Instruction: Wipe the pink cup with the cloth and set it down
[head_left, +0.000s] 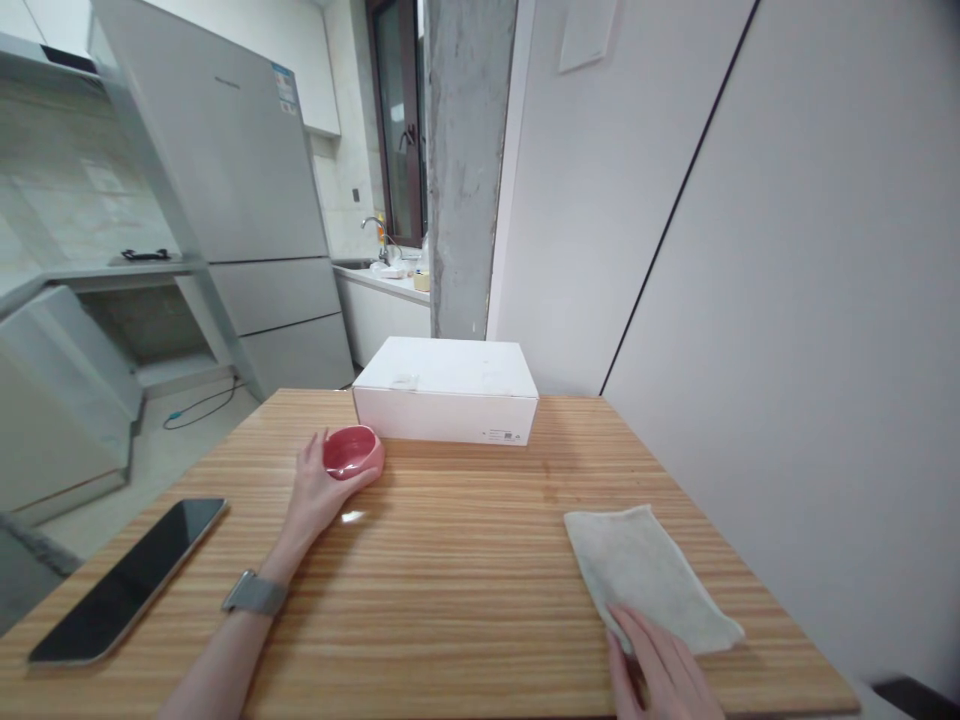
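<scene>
A small pink bowl [354, 452] stands upright on the wooden table, just in front of the white box. My left hand [321, 485] grips its near side, thumb along the front and fingers round the left. At the lower right, a pale grey cloth [649, 570] lies spread out flat. My right hand [660, 665] pinches the cloth's near left edge between thumb and fingers; part of this hand runs out of the picture's bottom edge.
A white box [444, 410] sits at the table's [450, 600] far edge. A black phone [131, 585] lies by the left edge. A white wall [787, 350] runs along the right side. Behind the table stand a fridge [240, 160] and a sink counter [386, 290].
</scene>
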